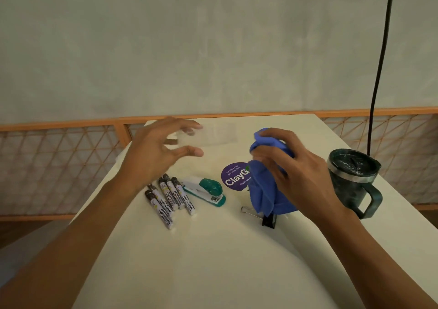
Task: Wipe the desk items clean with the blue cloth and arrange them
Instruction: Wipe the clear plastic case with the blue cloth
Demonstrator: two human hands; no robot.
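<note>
Markers (168, 197) and stapler (206, 191) look lined up already; binder clip (269, 221) and mug (350, 178) probably left. Right hand (296, 173) bunches the blue cloth (267, 190), left hand (161, 152) hovers spread, empty.

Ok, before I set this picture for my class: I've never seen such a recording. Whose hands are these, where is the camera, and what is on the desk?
There is no machine here: a person wears one camera on the head, looking forward and down, so both arms come in from the bottom. The right hand grips a blue cloth. The left hand is spread and holds nothing, near a blurred clear object I cannot identify. On the white desk lie several markers, a green stapler, a purple round label, a black binder clip and a lidded dark green mug.
</note>
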